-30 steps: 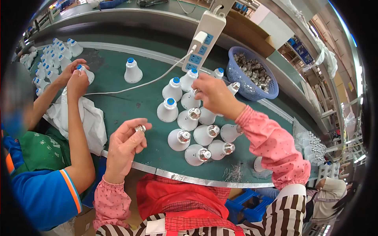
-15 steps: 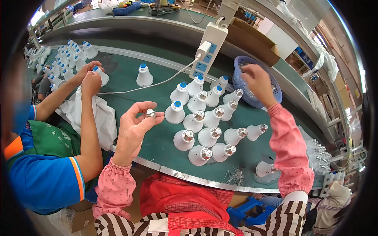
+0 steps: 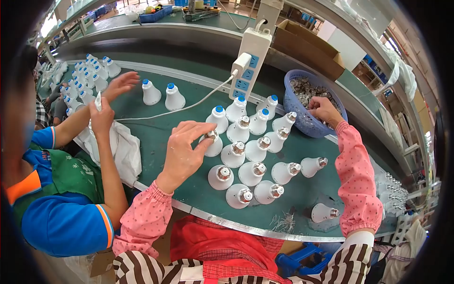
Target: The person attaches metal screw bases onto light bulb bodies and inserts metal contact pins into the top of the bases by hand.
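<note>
My left hand (image 3: 187, 149) pinches a silver metal screw cap (image 3: 211, 135) at the top of a white bulb housing (image 3: 214, 146). Over the purple plastic basket (image 3: 312, 125), my right hand (image 3: 325, 111) reaches in with its fingers drawn together among loose metal caps (image 3: 307, 90); whatever they grip is hidden. Between the hands stand several white bulb housings (image 3: 251, 174), most topped with silver caps. A few at the back, such as one housing (image 3: 236, 110), have blue tops instead.
A power strip (image 3: 248, 61) with a white plug and cable (image 3: 189, 105) stands behind the bulbs. At left, a co-worker's hands (image 3: 106, 102) are beside a white bag (image 3: 125, 156) and more blue-topped housings (image 3: 90, 78). One capped bulb (image 3: 324, 213) lies near the front edge by wire scraps (image 3: 283, 221).
My left hand has brought the cap rightward onto a blue-topped housing. My right hand has lowered into the basket. The co-worker has set down another housing beside the single one.
</note>
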{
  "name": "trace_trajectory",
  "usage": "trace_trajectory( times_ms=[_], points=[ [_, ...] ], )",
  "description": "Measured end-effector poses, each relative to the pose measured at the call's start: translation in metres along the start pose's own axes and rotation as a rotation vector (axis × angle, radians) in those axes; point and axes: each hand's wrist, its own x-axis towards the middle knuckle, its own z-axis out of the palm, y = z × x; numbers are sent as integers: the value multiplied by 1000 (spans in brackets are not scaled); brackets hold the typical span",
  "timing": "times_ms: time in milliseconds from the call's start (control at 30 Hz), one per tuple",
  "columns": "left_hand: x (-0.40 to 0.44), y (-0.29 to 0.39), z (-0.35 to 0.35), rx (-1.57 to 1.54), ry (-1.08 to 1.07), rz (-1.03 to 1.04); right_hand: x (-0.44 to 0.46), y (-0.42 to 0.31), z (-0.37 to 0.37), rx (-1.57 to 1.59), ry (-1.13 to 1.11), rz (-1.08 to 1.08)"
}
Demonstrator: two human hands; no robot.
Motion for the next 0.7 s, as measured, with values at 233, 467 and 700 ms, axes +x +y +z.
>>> trace_trajectory(
  times_ms=[233,467,700],
  points=[
    [16,9,-7,255,-124,80,8,10,9,-15,271,-99],
    [3,1,2,151,-10,118,-15,-35,6,456,471,-87],
    [-11,-9,21,-150,140,-40,-51,-107,33,272,120,-341]
  ],
)
